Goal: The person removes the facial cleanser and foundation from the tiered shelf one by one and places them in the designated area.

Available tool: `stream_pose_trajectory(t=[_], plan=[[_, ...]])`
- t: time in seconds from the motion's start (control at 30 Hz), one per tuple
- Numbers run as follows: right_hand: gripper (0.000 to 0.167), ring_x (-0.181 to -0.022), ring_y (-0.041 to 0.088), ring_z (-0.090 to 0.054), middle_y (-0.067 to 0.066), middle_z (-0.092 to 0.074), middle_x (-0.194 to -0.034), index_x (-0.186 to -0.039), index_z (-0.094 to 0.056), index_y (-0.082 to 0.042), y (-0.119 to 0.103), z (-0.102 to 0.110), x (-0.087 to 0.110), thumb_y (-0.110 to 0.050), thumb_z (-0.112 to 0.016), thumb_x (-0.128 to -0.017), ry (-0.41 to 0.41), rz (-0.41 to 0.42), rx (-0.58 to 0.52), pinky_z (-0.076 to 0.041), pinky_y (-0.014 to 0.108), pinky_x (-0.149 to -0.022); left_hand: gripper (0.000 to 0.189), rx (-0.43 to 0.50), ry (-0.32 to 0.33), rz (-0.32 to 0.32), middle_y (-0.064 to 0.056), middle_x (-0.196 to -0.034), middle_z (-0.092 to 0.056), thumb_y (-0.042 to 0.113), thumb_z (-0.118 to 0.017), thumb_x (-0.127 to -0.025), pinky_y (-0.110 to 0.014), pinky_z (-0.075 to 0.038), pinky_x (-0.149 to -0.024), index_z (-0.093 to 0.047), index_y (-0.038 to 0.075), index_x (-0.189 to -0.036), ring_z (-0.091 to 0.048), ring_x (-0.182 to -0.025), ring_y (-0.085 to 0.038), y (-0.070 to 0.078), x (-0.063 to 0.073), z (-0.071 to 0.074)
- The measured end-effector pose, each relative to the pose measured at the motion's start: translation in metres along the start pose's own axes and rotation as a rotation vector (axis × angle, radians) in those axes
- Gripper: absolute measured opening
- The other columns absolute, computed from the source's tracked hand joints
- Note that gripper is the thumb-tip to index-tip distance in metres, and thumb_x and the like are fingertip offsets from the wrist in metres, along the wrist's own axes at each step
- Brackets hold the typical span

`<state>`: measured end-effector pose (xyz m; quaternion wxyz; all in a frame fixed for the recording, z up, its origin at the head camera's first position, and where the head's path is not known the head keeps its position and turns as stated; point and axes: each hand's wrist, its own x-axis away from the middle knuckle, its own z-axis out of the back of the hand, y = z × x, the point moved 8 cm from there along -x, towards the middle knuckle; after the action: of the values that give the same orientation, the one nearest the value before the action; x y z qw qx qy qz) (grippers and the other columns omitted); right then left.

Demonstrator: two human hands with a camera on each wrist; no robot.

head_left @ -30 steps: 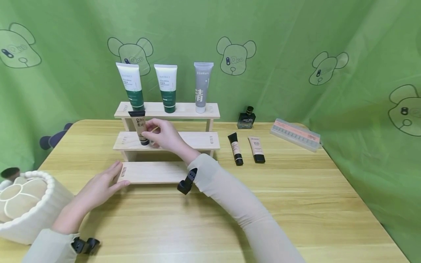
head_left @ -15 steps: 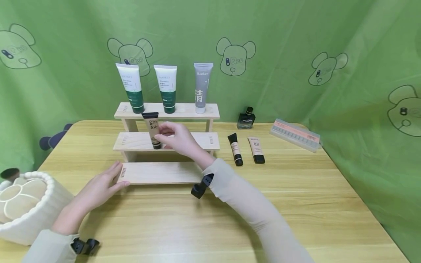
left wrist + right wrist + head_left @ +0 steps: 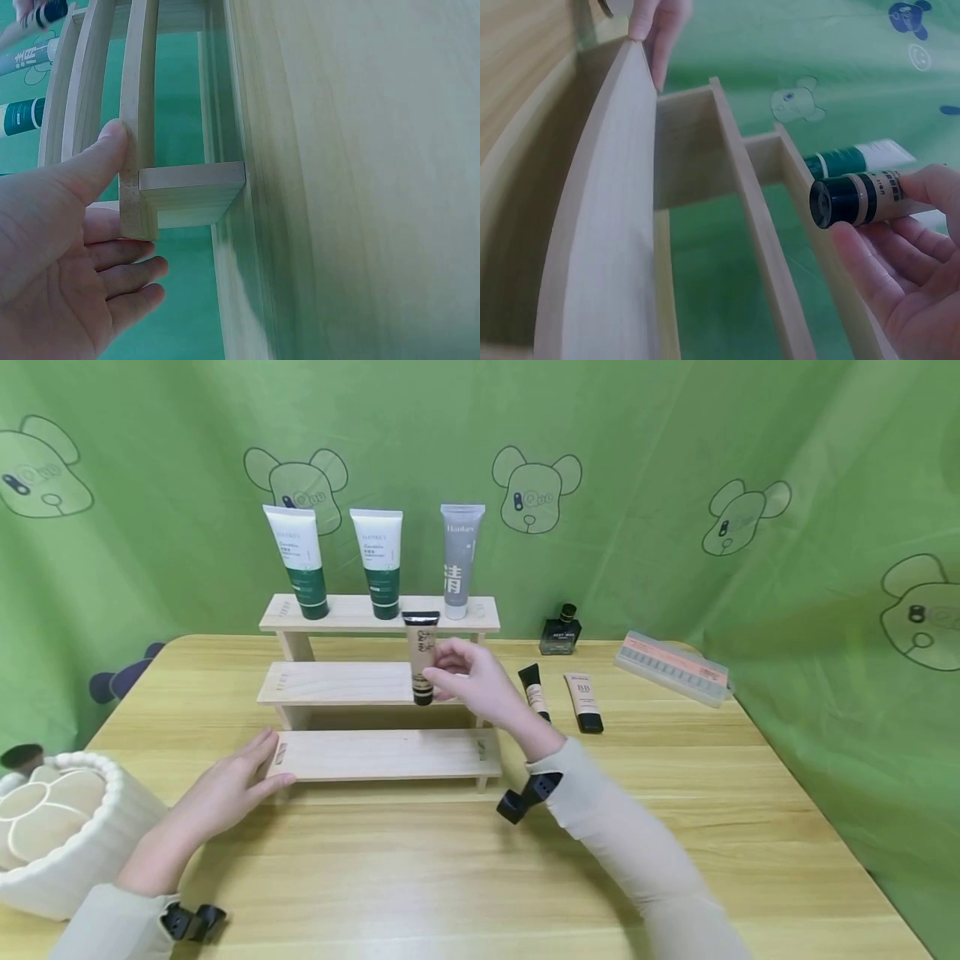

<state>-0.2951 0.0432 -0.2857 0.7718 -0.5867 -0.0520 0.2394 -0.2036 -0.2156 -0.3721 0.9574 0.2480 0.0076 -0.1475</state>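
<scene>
My right hand (image 3: 480,681) pinches a beige cosmetic tube (image 3: 423,652) with a black cap between thumb and fingers. In the head view the tube is upright at the right half of the middle tier (image 3: 337,681). The right wrist view shows the black cap end (image 3: 832,202) free of the board. My left hand (image 3: 232,785) holds the left end of the wooden three-step display stand's bottom tier (image 3: 382,753), thumb on the front edge and fingers round the end. Two white-and-green tubes (image 3: 297,560) (image 3: 380,560) and a grey tube (image 3: 461,560) stand on the top tier (image 3: 345,607).
Right of the stand lie a black-capped beige tube (image 3: 533,687), partly behind my right hand, and a BB cream tube (image 3: 584,700). Behind them are a black perfume bottle (image 3: 560,633) and a clear flat case (image 3: 672,667). A white basket (image 3: 112,827) stands at left.
The right hand and its beige tube have moved right along the middle tier, from its left end to its right half. The left hand has stayed on the bottom tier.
</scene>
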Motion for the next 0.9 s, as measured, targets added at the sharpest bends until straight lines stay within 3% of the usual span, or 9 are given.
stream_pose_trajectory(t=[0.5, 0.9], plan=[[0.023, -0.079, 0.019, -0.061, 0.023, -0.060, -0.098, -0.105, -0.051, 0.012, 0.022, 0.090, 0.041, -0.001, -0.059, -0.088, 0.158, -0.039, 0.008, -0.056, 0.038, -0.064, 0.073, -0.007, -0.011, 0.016, -0.037, -0.138, -0.024, 0.040, -0.056, -0.091, -0.061, -0.024, -0.099, -0.031, -0.013, -0.136, -0.027, -0.124, -0.051, -0.001, 0.000, 0.001], [0.024, -0.076, 0.009, -0.058, -0.002, -0.059, -0.086, -0.107, -0.050, 0.009, 0.055, 0.167, 0.074, -0.008, -0.057, -0.091, 0.322, -0.105, 0.067, -0.056, 0.030, -0.063, 0.073, -0.011, -0.014, 0.016, -0.037, -0.138, -0.025, 0.040, -0.056, -0.091, -0.060, -0.025, -0.100, -0.032, -0.014, -0.135, -0.028, -0.123, -0.051, -0.002, 0.000, -0.001]])
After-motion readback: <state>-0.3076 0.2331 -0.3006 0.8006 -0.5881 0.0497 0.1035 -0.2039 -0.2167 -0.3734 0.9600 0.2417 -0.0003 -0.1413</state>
